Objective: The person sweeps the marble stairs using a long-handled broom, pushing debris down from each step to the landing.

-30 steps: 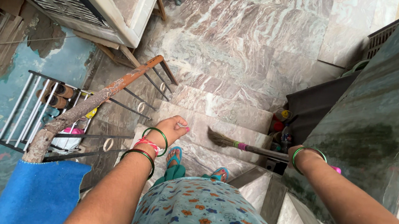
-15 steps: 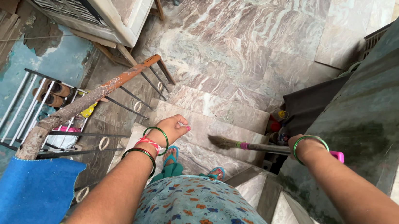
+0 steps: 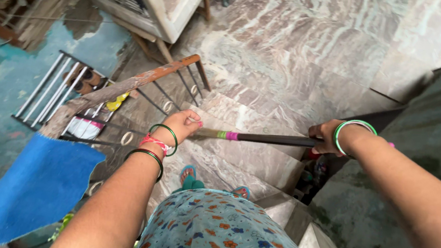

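I stand on marble stairs and look down them. My right hand grips the dark handle of a broom, which lies level across the step in front of me. My left hand, wearing green and red bangles, is closed around the broom's brush end beside the pink and green binding. My feet in turquoise sandals show below, above the hem of my flowered dress.
A rusty handrail runs down the left side, with a blue cloth draped over its top. Behind it stands a shoe rack. A white cabinet sits on the floor below. A green wall bounds the right, with small bottles at its foot.
My right hand has lifted the broom off the step and swung it level. Its brush end has come into my left hand, which was free before. The view has tilted to the right.
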